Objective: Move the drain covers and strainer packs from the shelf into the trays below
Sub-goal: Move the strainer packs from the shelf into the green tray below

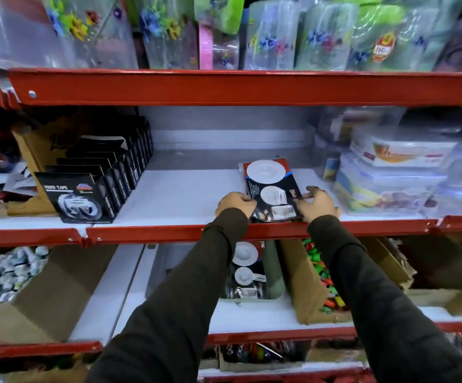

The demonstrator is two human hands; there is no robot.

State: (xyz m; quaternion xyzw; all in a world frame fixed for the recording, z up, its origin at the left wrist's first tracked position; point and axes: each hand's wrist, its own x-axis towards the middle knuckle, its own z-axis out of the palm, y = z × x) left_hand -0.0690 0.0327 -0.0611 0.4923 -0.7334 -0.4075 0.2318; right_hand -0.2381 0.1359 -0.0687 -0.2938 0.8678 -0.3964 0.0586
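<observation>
A strainer pack (pixel 271 186), dark card with two white round strainers, lies flat on the white middle shelf (pixel 185 197). My left hand (pixel 234 204) grips its near left edge and my right hand (pixel 316 204) grips its near right edge. On the shelf below, a grey-green tray (pixel 275 275) holds another strainer pack (pixel 247 268), partly hidden behind my left sleeve.
Black tape boxes (pixel 91 186) in a cardboard carton stand left on the middle shelf. Clear plastic containers (pixel 395 178) are stacked at the right. A cardboard box of colourful items (pixel 321 283) sits right of the tray. Red shelf edges (pixel 224 232) cross in front.
</observation>
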